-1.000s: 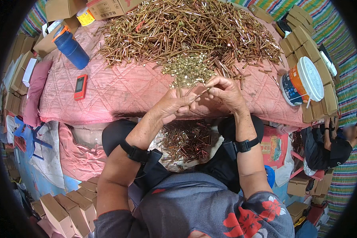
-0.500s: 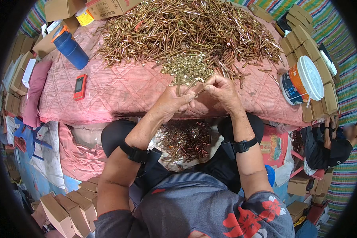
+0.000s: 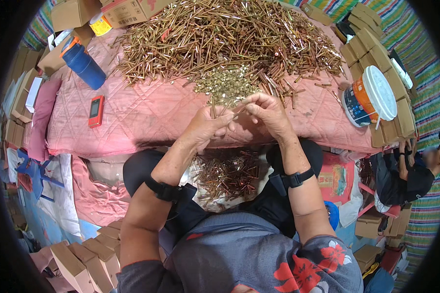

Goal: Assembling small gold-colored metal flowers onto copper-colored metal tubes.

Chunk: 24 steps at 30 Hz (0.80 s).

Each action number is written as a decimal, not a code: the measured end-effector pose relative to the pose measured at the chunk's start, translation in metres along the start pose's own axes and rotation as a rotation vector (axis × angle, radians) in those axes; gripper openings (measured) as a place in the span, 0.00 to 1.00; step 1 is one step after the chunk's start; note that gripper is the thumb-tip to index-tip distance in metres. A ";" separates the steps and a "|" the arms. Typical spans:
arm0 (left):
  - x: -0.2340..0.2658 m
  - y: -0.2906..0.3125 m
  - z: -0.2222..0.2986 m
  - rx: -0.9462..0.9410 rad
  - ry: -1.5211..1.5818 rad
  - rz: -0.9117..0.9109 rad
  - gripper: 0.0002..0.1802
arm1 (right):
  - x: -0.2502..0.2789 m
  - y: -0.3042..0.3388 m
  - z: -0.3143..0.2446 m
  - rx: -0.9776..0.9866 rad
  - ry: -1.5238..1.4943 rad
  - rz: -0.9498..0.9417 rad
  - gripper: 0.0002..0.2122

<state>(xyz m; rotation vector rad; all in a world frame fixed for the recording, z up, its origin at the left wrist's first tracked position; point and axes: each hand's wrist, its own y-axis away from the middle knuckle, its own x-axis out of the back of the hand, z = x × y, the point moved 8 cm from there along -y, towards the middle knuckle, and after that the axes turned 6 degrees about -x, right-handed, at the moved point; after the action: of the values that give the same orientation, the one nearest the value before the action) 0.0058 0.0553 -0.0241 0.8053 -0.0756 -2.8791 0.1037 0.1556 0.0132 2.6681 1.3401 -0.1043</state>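
My left hand [image 3: 206,128] is closed around a few thin brass-coloured tubes [image 3: 213,109], whose ends stick up past the thumb and fingers. Close beside it, my right hand [image 3: 270,116] has its thumb and forefinger pinched near the tip of one of these tubes; what lies between those fingertips is too small to make out. Just beyond both hands lies a patch of small, shiny gold-coloured pieces [image 3: 225,83]. Behind that spreads a big heap of loose brass-coloured tubes [image 3: 230,36]. More tubes [image 3: 230,178] lie in a pile below the table edge, between my knees.
A pink quilted cloth [image 3: 151,115] covers the table. On it are a red handheld device [image 3: 96,111] and a blue bottle [image 3: 84,66] at left, and a white-lidded bucket [image 3: 369,97] at right. Cardboard boxes [image 3: 85,261] stand around. Another person [image 3: 406,176] sits at far right.
The view has shifted slightly. My hands stay close together, with the right fingertips slightly nearer the left hand's tubes. The heaps look the same.
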 end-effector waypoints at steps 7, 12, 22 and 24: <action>-0.002 0.001 0.000 0.031 -0.032 -0.031 0.10 | 0.006 -0.001 0.009 -0.008 -0.079 0.007 0.04; -0.001 0.000 -0.006 0.051 -0.075 -0.042 0.10 | 0.013 -0.002 0.010 0.137 0.239 0.040 0.04; -0.003 0.003 0.000 0.057 -0.010 -0.049 0.12 | 0.004 0.007 0.004 -0.025 0.086 -0.048 0.04; -0.004 0.003 0.001 0.061 -0.002 -0.049 0.12 | 0.009 0.003 0.003 0.051 0.238 0.031 0.06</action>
<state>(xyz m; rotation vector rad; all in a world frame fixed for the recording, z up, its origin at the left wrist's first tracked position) 0.0094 0.0530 -0.0209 0.8256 -0.1464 -2.9369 0.1116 0.1599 0.0092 2.8149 1.3758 0.1910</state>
